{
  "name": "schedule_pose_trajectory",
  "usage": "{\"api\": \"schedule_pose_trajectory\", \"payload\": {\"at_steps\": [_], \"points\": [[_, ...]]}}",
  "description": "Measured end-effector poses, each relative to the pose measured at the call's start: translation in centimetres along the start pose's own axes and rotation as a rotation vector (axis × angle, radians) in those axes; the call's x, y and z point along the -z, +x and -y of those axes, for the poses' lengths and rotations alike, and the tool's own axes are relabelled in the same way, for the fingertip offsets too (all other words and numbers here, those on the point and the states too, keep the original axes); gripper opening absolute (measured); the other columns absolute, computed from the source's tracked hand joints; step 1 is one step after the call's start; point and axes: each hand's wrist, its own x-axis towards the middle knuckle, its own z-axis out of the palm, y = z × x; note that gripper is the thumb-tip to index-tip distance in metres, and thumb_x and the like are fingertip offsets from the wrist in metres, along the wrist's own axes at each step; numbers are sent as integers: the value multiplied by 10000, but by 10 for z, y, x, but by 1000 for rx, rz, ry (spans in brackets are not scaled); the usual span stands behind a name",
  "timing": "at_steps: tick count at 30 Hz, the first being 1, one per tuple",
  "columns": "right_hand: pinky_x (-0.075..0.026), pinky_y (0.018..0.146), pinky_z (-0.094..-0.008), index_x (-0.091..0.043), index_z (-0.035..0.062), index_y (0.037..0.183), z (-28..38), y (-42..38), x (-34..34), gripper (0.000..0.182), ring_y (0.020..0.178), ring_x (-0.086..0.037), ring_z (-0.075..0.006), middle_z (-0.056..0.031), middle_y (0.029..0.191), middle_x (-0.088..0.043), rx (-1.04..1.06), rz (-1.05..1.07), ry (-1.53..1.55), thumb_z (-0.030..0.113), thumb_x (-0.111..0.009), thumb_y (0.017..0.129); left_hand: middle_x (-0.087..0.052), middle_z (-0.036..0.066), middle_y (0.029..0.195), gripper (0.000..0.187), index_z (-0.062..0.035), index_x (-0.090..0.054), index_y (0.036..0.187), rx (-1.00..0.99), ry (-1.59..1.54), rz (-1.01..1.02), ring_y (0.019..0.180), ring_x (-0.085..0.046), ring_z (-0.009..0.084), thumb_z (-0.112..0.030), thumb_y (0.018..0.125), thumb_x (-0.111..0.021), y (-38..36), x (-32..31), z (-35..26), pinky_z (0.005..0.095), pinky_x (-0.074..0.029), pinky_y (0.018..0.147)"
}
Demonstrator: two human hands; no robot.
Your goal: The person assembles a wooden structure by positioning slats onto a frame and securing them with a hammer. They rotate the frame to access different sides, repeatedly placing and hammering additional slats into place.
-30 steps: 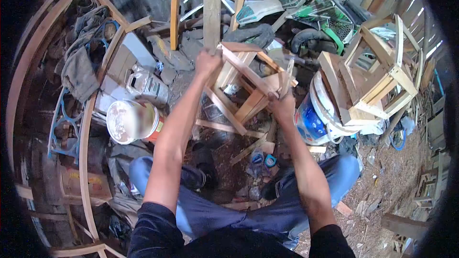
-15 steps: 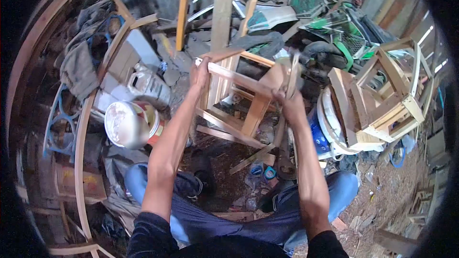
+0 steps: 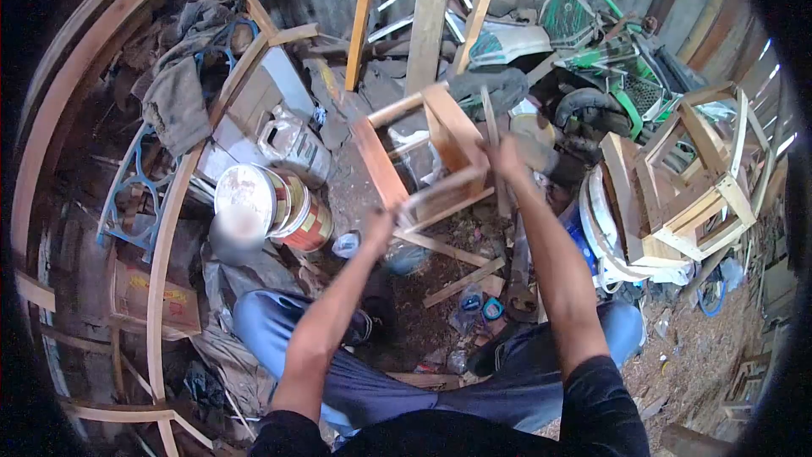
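Observation:
A small box-like wooden frame (image 3: 453, 125), with open sides, is tilted in front of me above the ground. My left hand (image 3: 378, 227) is closed around its near left corner, at the end of a pale slat that looks blurred. At the right side of the frame, my right hand (image 3: 506, 161) is closed against the edge. A thin, stick-like piece (image 3: 491, 118) stands up from the right hand; motion blur hides its kind. Loose wooden strips (image 3: 465, 282) lie on the ground below the frame.
Paint buckets (image 3: 245, 199) and a dirty white jug (image 3: 292, 148) stand at left. Another wooden frame (image 3: 689, 203) rests on a white bucket at right. Green metal and plastic scrap (image 3: 609, 76) is piled behind. A blue tape measure (image 3: 492, 309) lies between my feet.
The wooden frame has been turned, and its near left corner has swung down toward me. My left hand has come lower and closer; my right hand stays near the frame's right side.

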Motion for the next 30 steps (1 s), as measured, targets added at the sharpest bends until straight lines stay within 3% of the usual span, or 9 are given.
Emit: {"api": "schedule_pose_trajectory", "payload": {"at_steps": [1, 4, 7, 9, 12, 15, 18, 27, 30], "points": [[-478, 792, -463, -577, -9, 1098, -20, -15, 2, 461, 917, -605, -434, -269, 973, -632, 10, -13, -54, 349, -659, 819, -673, 148, 885, 568, 64, -628, 1062, -155, 144, 57, 800, -620, 210, -418, 776, -717, -40, -9, -18, 361, -478, 695], [-466, 801, -494, -536, -20, 1144, -50, -98, 17, 534, 916, -588, -466, -280, 941, -631, -94, -293, -176, 423, -593, 851, -682, 160, 832, 553, 81, -640, 1004, -367, 109, -33, 766, -641, 207, -414, 771, -723, -29, -39, 3, 352, -487, 656], [-469, 797, -502, -544, -51, 1103, -85, -186, 4, 463, 897, -589, -482, -300, 925, -624, -252, -402, -204, 356, -540, 885, -659, 237, 830, 490, 109, -621, 953, -402, 142, -50, 808, -645, 372, -324, 755, -735, -6, -41, -10, 391, -507, 733], [-475, 794, -499, -565, -30, 1085, -157, -212, -31, 357, 881, -593, -477, -296, 925, -625, -460, -51, -273, 259, -519, 881, -602, 304, 1026, 574, 144, -582, 1006, -173, 277, 72, 977, -588, 416, -348, 749, -729, -4, -24, -27, 402, -472, 859], [-484, 735, -488, -641, -53, 906, -146, -227, -41, 297, 845, -625, -447, -316, 827, -626, -430, 438, -209, 198, -548, 779, -420, 367, 1277, 723, 163, -490, 1140, -408, 985, -70, 1188, -451, 443, -398, 741, -714, 18, -29, -21, 467, -385, 972], [-489, 731, -471, -641, -48, 955, -66, -229, -50, 331, 848, -634, -438, -306, 829, -633, -321, 266, -203, 218, -534, 790, -205, 363, 1428, 886, 149, -319, 1313, -591, 548, -97, 1350, -213, 459, -458, 768, -664, 13, -17, -55, 527, -227, 1078], [-492, 725, -455, -635, -52, 943, -63, -217, -73, 372, 848, -642, -420, -303, 825, -631, -428, 154, 14, 289, -532, 833, -210, 335, 1442, 875, 116, -191, 1392, -729, 743, -247, 1377, -156, 438, -441, 839, -577, 21, -25, -59, 575, -153, 1096], [-476, 733, -482, -533, -39, 1107, -107, -203, -111, 464, 845, -590, -484, -279, 866, -629, -564, 137, 56, 352, -586, 863, -211, 235, 1487, 672, 80, -250, 1401, -848, 816, -275, 1405, -152, 354, -295, 901, -496, 43, -45, -64, 565, -119, 1117], [-472, 691, -445, -551, -22, 1127, -119, -212, -122, 410, 783, -630, -384, -238, 887, -637, -349, -13, -94, 299, -588, 873, -188, 228, 1501, 681, 83, -265, 1398, -829, 743, -249, 1411, -136, 345, -274, 880, -525, 46, -42, -68, 511, -99, 1142]]}}
